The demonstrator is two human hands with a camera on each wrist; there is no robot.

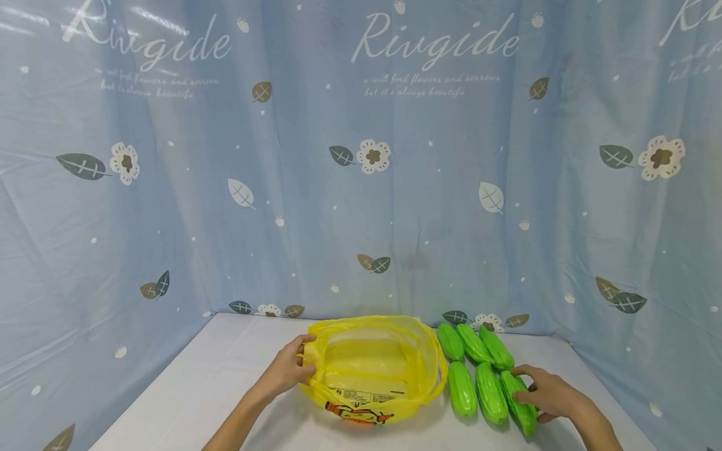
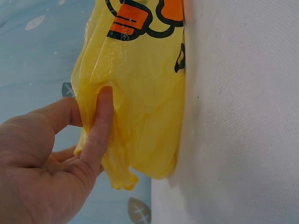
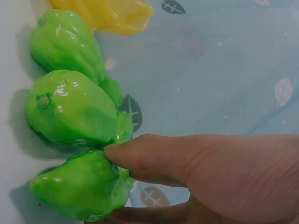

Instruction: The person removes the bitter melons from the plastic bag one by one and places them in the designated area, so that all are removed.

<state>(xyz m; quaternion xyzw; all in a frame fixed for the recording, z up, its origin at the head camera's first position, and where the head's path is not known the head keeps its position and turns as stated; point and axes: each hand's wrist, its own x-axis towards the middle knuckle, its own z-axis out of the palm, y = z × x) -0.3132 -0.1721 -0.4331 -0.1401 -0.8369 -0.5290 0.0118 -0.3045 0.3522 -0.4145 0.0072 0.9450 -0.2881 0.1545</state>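
A yellow plastic bag (image 1: 366, 369) lies on the table with its wide mouth held apart. At its left rim my left hand (image 1: 289, 368) pinches the thin plastic between thumb and fingers; the left wrist view shows the thumb pressed on the gathered bag (image 2: 145, 116). To the bag's right lie several shiny green bitter melons in two rows. My right hand (image 1: 549, 393) has thumb and fingers around the front-right bitter melon (image 1: 521, 410), which still lies on the table. In the right wrist view, the thumb touches that bitter melon (image 3: 77, 186) on one side; the other fingertips are partly hidden.
Beside the held one, two more bitter melons, the middle (image 1: 492, 394) and the left (image 1: 462, 389), lie close together. The back row (image 1: 475, 343) sits near a blue printed curtain (image 1: 395, 219), which surrounds the white table (image 1: 186, 388) at the back and sides.
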